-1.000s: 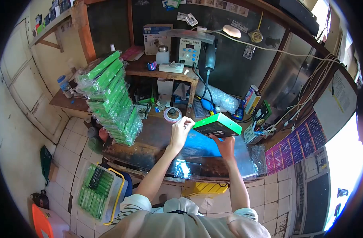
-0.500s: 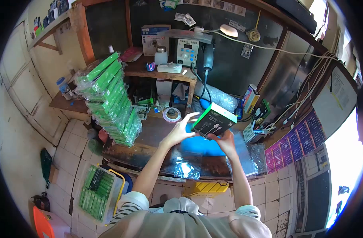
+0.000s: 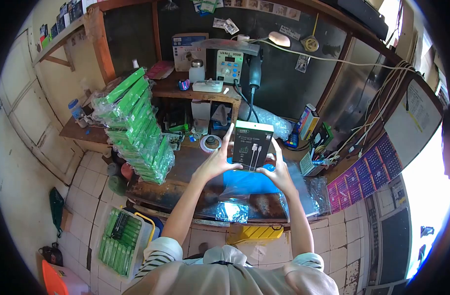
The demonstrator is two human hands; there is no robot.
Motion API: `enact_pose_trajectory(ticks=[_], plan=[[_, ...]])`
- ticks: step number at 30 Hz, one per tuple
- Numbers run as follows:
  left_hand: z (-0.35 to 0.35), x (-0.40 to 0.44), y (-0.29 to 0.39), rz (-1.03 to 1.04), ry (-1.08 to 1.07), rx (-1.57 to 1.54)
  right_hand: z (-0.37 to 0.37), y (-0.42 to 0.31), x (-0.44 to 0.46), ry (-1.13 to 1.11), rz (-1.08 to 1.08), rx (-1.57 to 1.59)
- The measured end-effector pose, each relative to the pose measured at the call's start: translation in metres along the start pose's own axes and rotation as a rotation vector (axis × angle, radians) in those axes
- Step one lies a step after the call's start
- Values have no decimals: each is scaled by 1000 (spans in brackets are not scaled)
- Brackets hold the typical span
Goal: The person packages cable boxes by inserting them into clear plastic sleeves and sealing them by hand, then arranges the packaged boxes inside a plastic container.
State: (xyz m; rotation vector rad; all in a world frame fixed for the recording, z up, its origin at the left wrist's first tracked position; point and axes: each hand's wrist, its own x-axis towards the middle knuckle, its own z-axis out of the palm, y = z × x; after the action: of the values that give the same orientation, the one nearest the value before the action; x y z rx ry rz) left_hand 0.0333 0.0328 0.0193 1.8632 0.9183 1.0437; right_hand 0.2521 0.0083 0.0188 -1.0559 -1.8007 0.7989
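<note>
Between my two hands a black cable box (image 3: 253,146) with a pale green top edge is held up, its front with a picture of a white charging cable facing me. My left hand (image 3: 218,162) grips its left side, the thumb along the lower edge. My right hand (image 3: 278,172) closes on the right side, thumb near the bottom corner and fingers partly behind the box. Below the box lies a blue mat (image 3: 249,182) on the wooden desk. A clear plastic bag (image 3: 232,211) rests at the desk's front edge.
A tall stack of plastic-wrapped green boxes (image 3: 136,128) stands at the left. On the floor is a bin (image 3: 145,236) of green boxes. A hot-air station (image 3: 229,66) sits on the shelf behind. At the right stand a pen basket (image 3: 311,164) and hanging cables (image 3: 377,113).
The box has turned from a slant to nearly upright, its front now squarely towards me. It has shifted slightly left, and my right hand has moved up its right side.
</note>
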Motion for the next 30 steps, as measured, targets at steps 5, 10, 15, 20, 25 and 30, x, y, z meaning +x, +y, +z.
enact_pose_trajectory(ticks=[5, 10, 15, 20, 25, 30], plan=[[-5, 1, -3, 64, -97, 260, -1, 0, 2, -33, -100, -124], [-3, -6, -1, 149, -55, 223, -2, 2, 2, -53, -181, -243], [-4, -12, 8, 66, -48, 443, -1, -11, -3, -36, -136, -310], [-2, -9, 16, 270, 56, 297, -1, -14, -5, 6, -127, -261], [-4, -8, 14, 237, 26, 137, -4, -11, -2, -31, -152, -141], [-3, -4, 10, 314, 53, 178, -5, -13, 1, -29, -125, -100]])
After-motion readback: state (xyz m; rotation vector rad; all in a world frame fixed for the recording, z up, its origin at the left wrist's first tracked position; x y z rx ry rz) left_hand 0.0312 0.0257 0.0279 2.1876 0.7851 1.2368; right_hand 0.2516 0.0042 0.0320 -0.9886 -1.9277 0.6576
